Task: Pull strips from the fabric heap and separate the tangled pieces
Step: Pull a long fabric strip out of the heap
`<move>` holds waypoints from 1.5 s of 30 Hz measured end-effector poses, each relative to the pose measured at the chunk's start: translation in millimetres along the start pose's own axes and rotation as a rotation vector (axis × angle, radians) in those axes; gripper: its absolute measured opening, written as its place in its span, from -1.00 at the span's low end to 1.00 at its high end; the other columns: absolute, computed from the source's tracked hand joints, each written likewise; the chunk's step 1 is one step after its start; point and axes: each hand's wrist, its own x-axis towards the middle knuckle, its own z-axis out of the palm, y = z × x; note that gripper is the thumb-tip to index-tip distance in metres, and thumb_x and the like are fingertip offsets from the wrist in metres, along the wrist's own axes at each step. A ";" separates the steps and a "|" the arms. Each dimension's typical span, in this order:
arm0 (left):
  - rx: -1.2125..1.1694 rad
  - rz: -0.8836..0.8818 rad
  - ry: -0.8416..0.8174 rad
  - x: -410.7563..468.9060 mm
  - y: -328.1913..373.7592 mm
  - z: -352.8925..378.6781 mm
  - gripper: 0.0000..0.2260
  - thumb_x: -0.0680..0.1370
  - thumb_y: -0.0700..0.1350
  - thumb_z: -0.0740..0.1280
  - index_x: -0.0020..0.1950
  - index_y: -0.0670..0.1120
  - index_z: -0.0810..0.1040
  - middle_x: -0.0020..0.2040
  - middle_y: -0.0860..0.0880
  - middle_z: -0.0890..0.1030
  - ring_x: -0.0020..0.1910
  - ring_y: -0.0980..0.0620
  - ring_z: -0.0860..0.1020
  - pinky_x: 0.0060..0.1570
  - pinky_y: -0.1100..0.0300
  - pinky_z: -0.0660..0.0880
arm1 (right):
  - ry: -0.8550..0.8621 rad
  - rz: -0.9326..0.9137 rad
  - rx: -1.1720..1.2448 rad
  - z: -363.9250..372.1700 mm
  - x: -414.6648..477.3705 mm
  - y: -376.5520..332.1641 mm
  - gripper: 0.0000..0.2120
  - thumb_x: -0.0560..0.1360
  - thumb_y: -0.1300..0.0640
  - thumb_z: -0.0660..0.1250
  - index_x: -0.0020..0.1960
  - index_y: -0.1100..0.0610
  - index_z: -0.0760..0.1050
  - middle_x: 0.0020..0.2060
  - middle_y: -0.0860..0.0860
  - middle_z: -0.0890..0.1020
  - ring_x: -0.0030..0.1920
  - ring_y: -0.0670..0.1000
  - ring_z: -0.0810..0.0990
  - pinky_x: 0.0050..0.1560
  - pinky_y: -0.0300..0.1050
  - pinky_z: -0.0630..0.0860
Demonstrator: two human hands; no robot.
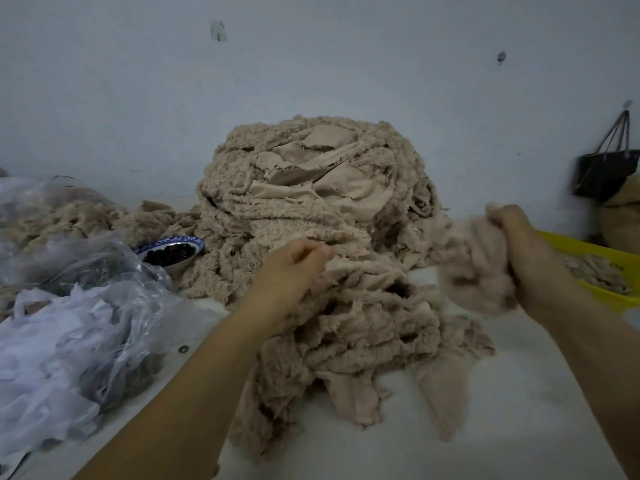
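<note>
A tall heap of beige fleecy fabric strips (311,188) stands against the wall at the centre. A lower tangle of the same strips (363,327) spreads toward me on the white surface. My left hand (294,268) lies on the top of this tangle with fingers curled into the fabric. My right hand (519,237) is raised to the right and grips a blurred bunch of fleecy strip (474,268) that hangs down from it, still joined to the tangle.
Clear plastic bags (79,313) of scraps fill the left side. A blue-rimmed bowl (173,249) of dark bits sits beside the heap. A yellow tray (588,271) holds scraps at the right. A dark bag (602,174) hangs on the wall.
</note>
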 end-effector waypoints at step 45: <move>-0.400 -0.167 0.569 28.2 -24.3 -43.5 -0.74 0.65 -0.22 0.19 0.17 0.04 0.61 0.21 -0.09 0.63 0.12 -0.09 0.59 0.05 -0.02 0.59 | 0.185 -0.400 -0.597 -2.8 16.6 -0.6 -0.58 0.55 -0.17 0.34 -0.22 0.15 0.36 -0.36 0.09 0.45 -0.37 -0.01 0.41 -0.40 -0.10 0.27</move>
